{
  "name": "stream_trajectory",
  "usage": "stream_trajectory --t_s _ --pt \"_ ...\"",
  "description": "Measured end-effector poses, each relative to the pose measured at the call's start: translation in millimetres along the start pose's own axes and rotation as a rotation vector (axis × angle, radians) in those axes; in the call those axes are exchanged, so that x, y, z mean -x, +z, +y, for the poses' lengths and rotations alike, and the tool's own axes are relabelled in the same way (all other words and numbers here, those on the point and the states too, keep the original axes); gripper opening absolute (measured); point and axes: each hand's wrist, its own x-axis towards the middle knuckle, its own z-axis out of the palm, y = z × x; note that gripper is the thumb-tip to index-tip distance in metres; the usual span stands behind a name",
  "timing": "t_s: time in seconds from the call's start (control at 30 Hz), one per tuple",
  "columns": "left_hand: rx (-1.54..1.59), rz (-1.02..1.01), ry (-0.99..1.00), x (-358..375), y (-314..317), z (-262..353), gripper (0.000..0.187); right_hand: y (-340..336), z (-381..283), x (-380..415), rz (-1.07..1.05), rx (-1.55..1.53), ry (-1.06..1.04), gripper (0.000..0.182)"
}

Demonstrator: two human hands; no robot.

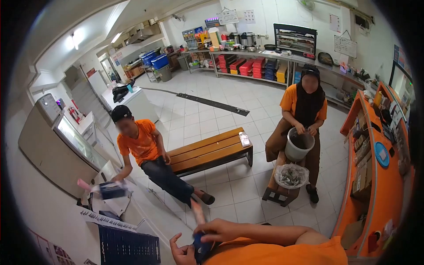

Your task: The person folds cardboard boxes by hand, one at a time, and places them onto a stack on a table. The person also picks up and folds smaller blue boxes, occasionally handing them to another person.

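Note:
At the bottom of the head view, both my hands are on a small dark blue, flat-looking piece [202,250]; its kind I cannot make out. My left hand [182,251] grips its left side with the thumb, one finger raised. My right hand [218,231] reaches in from the right, its fingers curled over the top of the piece. To the left lies a dark blue printed sheet [129,245], with a white toothed strip [108,221] along its upper edge.
A seated co-worker [139,141] at left holds a blurred blue-and-white item [112,190]. Another person [304,101] reaches into a white bucket [299,145], behind a plastic-lined bowl [291,176]. A wooden bench [205,151] stands ahead; an orange counter [349,194] runs along the right.

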Motion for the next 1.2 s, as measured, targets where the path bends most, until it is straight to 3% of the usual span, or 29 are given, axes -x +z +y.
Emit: stream_trajectory --t_s 0.07,0.13,0.17,0.2,0.27,0.4,0.43,0.47,0.5,0.53,0.6,0.63,0.7,0.73,0.77,0.8,0.83,0.87,0.93,0.97,1.0,1.03,1.07,1.1,1.17,1.2 --pt "0.048 0.009 0.081 -5 0 -22 0.056 7 5 -4 -0.049 0.080 -0.070 0.032" --pt "0.044 -0.007 0.150 -12 -6 -49 0.067 2 -7 -9 0.114 0.189 0.370 0.038" --pt "-0.001 -0.028 0.126 -5 5 -19 0.073 -4 -13 -13 0.058 0.150 0.458 0.037" --pt "0.008 -0.028 0.131 -3 8 -10 0.073 -3 -6 -11 0.057 0.160 0.459 0.037" --pt "-0.075 0.005 0.136 -4 13 -2 0.078 0 11 -5 -0.186 0.020 0.042 0.030" --pt "-0.141 -0.035 0.189 -7 18 -9 0.076 -2 8 0 -0.148 0.280 0.127 0.030" --pt "-0.352 -0.058 0.272 -13 14 -12 0.074 1 9 -2 -0.160 0.280 0.133 0.030" --pt "-0.562 -0.078 0.356 -21 9 -16 0.071 4 13 -7 -0.056 0.311 0.269 0.031" --pt "-0.665 0.019 0.553 -26 3 -24 0.061 3 18 -11 0.047 0.347 0.400 0.033" --pt "-0.655 0.038 0.550 -35 -10 -26 0.061 -7 25 -11 0.029 0.358 0.397 0.033" --pt "-0.788 0.338 0.587 -49 -38 -20 0.077 -28 31 -8 0.117 0.183 0.309 0.038" --pt "-0.793 0.366 0.568 -49 -44 -17 0.077 -32 23 -5 0.177 0.095 0.324 0.047" --pt "0.179 -0.162 0.288 -32 -61 -10 0.073 -37 10 -7 0.178 0.056 0.319 0.076" --pt "0.000 -0.173 0.370 -28 -69 -23 0.077 -35 17 -10 0.111 0.095 0.228 0.070" --pt "-0.184 -0.167 0.430 -23 -80 -35 0.082 -37 19 -15 -0.056 0.052 0.287 0.062" --pt "-0.443 -0.027 0.545 -16 -81 -12 0.076 -42 22 -24 -0.173 0.012 0.330 0.057" --pt "-0.369 -0.017 0.543 -13 -88 -10 0.072 -43 5 -40 -0.215 0.104 0.247 0.062" --pt "-0.339 0.035 0.575 -9 -92 -9 0.071 -38 -11 -57 -0.220 0.142 0.251 0.063" --pt "-0.393 0.126 0.660 11 -87 3 0.060 -12 -6 -87 0.077 0.085 0.476 0.075" --pt "-0.554 0.193 0.753 16 -84 15 0.053 -3 5 -108 0.126 0.058 0.389 0.072" --pt "-0.722 0.241 0.837 20 -80 28 0.046 9 0 -133 0.132 0.238 0.145 0.064" --pt "-0.728 0.320 0.887 21 -74 35 0.041 20 -4 -158 0.178 0.434 -0.095 0.056" --pt "-0.615 0.340 0.847 21 -75 40 0.042 30 -22 -178 0.157 0.495 -0.207 0.055" --pt "-0.498 0.361 0.811 20 -76 44 0.043 42 -46 -205 0.092 0.516 -0.267 0.053" --pt "-0.732 0.573 1.036 25 -107 68 0.049 71 -95 -257 -0.010 0.519 -0.338 0.050" --pt "-0.532 0.688 1.050 28 -120 81 0.053 84 -117 -283 -0.063 0.519 -0.358 0.048"
